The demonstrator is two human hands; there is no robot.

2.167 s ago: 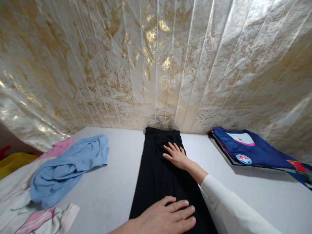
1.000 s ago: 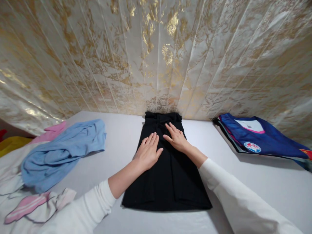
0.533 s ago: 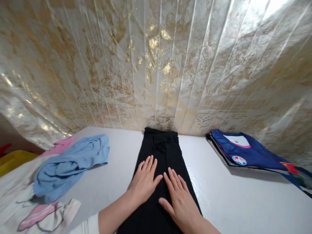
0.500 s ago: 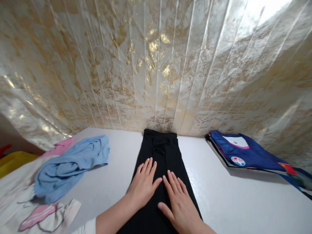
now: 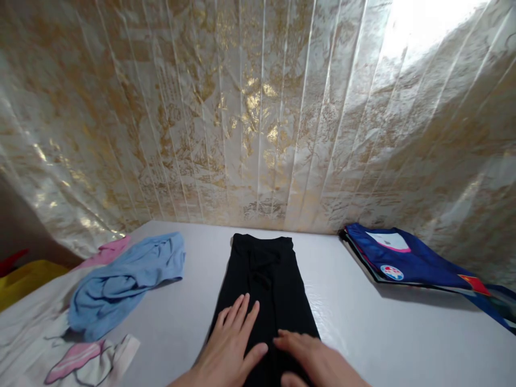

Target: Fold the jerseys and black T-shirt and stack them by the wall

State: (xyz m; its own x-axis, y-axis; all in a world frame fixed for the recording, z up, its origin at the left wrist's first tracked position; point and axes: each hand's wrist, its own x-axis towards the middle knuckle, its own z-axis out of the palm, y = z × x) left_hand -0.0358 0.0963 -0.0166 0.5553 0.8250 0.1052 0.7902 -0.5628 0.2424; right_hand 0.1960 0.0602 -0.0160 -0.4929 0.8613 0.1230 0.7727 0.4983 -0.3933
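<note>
A black garment (image 5: pixel 264 279), folded into a long narrow strip, lies on the white table (image 5: pixel 363 328) with its far end near the wall. My left hand (image 5: pixel 229 344) rests flat on its near part, fingers stretched out and a little apart. Beside it my right hand (image 5: pixel 314 360) also lies flat on the black cloth, fingers pointing left, slightly blurred. Neither hand holds anything.
A crumpled light blue garment (image 5: pixel 124 279) lies at the left over a pink one (image 5: pixel 107 251). A white and pink garment (image 5: pixel 80 357) sits at the near left. Folded dark blue jerseys (image 5: pixel 407 260) are stacked at the right. A gold-patterned curtain (image 5: pixel 258 118) hangs behind the table.
Both hands have slid back along the black garment toward me, and the garment's far end now lies a little off the wall. The view has tilted up.
</note>
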